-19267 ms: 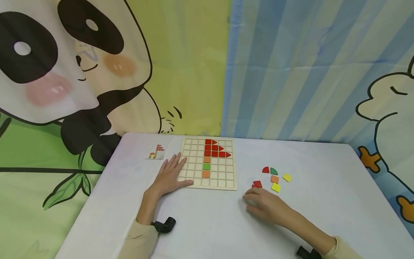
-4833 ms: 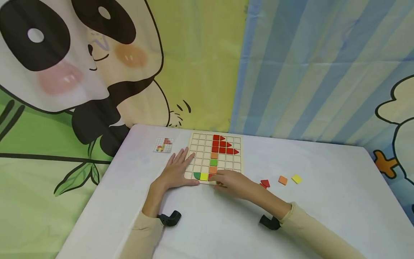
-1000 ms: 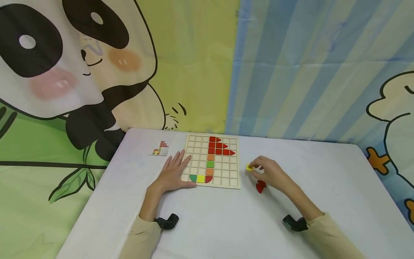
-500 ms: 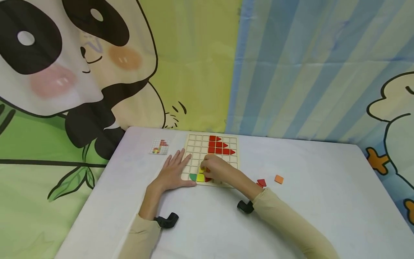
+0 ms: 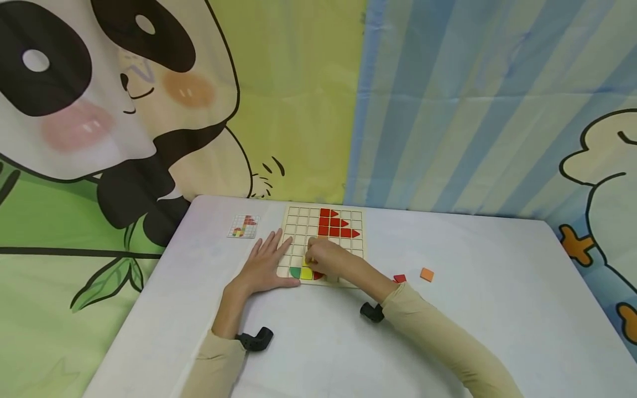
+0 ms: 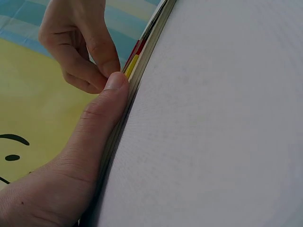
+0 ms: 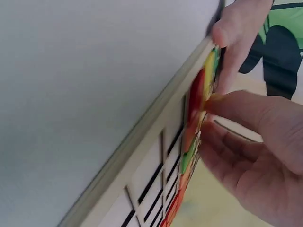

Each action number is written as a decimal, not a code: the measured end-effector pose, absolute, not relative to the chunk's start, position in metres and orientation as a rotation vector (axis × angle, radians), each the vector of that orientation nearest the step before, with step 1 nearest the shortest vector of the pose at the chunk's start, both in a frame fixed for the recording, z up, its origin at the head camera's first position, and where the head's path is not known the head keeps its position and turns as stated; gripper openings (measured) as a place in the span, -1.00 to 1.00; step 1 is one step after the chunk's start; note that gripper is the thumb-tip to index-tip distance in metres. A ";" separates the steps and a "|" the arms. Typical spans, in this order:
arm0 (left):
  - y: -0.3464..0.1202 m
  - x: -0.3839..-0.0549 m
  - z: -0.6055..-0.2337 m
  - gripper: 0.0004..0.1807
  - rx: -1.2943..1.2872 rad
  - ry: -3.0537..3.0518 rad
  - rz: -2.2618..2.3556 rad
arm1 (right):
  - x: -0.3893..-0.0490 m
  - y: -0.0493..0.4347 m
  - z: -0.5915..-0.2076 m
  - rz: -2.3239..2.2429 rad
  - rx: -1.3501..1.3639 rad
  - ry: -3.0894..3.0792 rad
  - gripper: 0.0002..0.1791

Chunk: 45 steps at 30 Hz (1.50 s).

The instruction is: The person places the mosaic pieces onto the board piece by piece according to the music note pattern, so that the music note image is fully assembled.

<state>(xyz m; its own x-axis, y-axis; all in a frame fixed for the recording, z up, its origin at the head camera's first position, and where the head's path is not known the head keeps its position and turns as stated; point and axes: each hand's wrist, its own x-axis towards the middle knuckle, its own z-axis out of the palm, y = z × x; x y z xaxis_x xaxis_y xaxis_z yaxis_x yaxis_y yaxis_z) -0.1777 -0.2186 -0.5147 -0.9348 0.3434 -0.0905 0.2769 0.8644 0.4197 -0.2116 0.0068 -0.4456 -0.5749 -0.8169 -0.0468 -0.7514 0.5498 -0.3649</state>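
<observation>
A square grid board (image 5: 343, 265) lies on the table, with red, green and yellow tiles in some cells. My left hand (image 5: 264, 262) rests on its left edge with fingers spread, thumb along the front left corner (image 6: 106, 99). My right hand (image 5: 328, 258) is over the lower middle of the board, thumb and fingers pinching a yellow square tile (image 5: 305, 262) just above another yellow tile (image 5: 307, 273) in the front row. Beside that one sit a green quarter-round tile (image 5: 295, 272) and a red quarter-round tile (image 5: 318, 276). My right hand covers the column behind.
A small printed pattern card (image 5: 244, 226) lies left of the board. To the right are a loose orange tile (image 5: 427, 275) and a red tile (image 5: 400, 278), partly hidden by my right sleeve (image 5: 423, 320). A printed cloth backdrop (image 5: 293, 110) rises behind the table.
My right hand has carried the yellow tile from the table at the right leftward to the board, and stays there over the last half second. My left hand has stayed on the board.
</observation>
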 end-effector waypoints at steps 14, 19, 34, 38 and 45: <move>-0.220 -0.178 -0.512 0.31 0.459 2.875 0.615 | -0.155 0.091 -0.427 -0.593 -1.353 2.682 -0.72; -0.222 -0.177 -0.512 0.31 0.458 2.877 0.632 | -0.132 0.135 -0.434 -0.582 -1.341 2.737 -0.71; -0.218 -0.175 -0.514 0.30 0.482 2.870 0.628 | -0.117 0.214 -0.452 -0.662 -1.286 2.954 -0.65; -0.218 -0.176 -0.513 0.31 0.480 2.871 0.622 | -0.131 0.234 -0.454 -0.617 -1.105 3.002 -0.67; -0.218 -0.177 -0.514 0.32 0.479 2.874 0.599 | -0.152 0.254 -0.460 -0.569 -0.917 2.987 -0.76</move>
<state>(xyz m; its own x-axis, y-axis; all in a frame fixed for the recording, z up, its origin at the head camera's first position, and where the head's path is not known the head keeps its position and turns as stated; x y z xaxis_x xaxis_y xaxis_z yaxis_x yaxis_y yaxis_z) -0.1770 -0.2181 -0.5145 -0.9345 0.3427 -0.0962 0.2759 0.8680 0.4129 -0.1523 0.2543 -0.4599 -0.8327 -0.5369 0.1355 -0.5492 0.7691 -0.3269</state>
